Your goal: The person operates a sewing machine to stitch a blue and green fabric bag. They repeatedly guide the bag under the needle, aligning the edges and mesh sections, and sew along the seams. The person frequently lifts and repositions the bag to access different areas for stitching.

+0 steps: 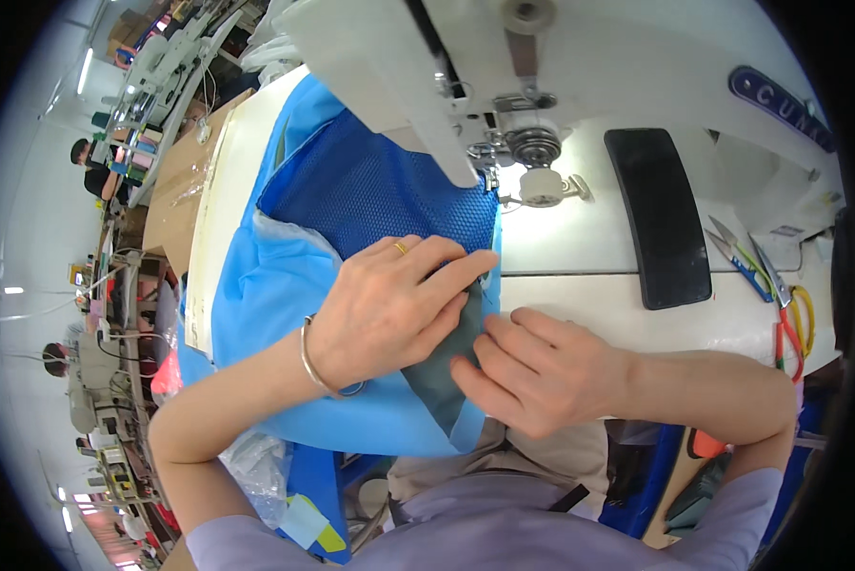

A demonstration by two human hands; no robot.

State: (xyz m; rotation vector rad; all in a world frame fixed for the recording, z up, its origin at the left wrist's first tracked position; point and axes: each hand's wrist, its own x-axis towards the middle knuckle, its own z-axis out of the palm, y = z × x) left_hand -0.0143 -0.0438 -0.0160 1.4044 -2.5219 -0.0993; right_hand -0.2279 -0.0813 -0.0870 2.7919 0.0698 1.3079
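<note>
A light blue fabric piece (266, 295) spreads over the left of the sewing table and hangs over its front edge. On it lie a darker blue mesh panel (370, 186) and a grey-green cloth piece (444, 376). The mesh's right edge runs up to the presser foot (489, 181) of a white sewing machine (637, 48). My left hand (389, 305) presses on the layers just in front of the foot, thumb and fingers closed on their edge. Beside it, my right hand (546, 371) grips the light blue edge strip with bent fingers. The fingertips partly hide the cloth.
A black phone (658, 219) lies right of the needle area. Farther right are scissors (768, 271) with red and yellow handles and small blue-handled snips (746, 266). Cardboard (185, 181) stands past the table's left edge. Other machines and a person (99, 176) are at far left.
</note>
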